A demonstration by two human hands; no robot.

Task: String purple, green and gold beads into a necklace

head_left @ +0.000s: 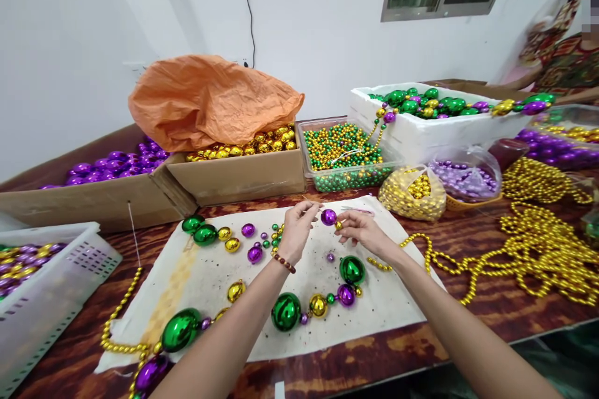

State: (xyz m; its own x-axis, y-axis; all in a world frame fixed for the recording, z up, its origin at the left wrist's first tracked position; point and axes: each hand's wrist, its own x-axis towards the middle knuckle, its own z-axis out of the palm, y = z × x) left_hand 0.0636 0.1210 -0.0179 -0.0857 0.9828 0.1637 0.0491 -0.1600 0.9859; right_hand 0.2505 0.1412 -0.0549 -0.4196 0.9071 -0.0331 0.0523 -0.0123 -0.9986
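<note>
My left hand point(299, 227), wearing a beaded bracelet point(284, 263), is closed in a pinch on a thin needle or thread too fine to make out clearly. Between both hands is a shiny purple bead point(328, 217). My right hand point(362, 230) pinches a small gold bead point(338, 225) just beside it. Below them on a white cloth point(322, 343), a strand runs with large green beads point(286, 312), a gold bead point(318, 305) and a purple bead point(346, 295). My left forearm hides part of it. Loose green, gold and purple beads point(255, 254) lie left of my left hand.
Behind the cloth stand cardboard boxes point(243, 177) of gold and purple beads, an orange bag point(210, 100), a clear tub point(349, 177) and a white foam box point(421, 137). A white basket point(60, 299) is left. Gold bead chains point(538, 249) pile right. Another person point(571, 68) is at far right.
</note>
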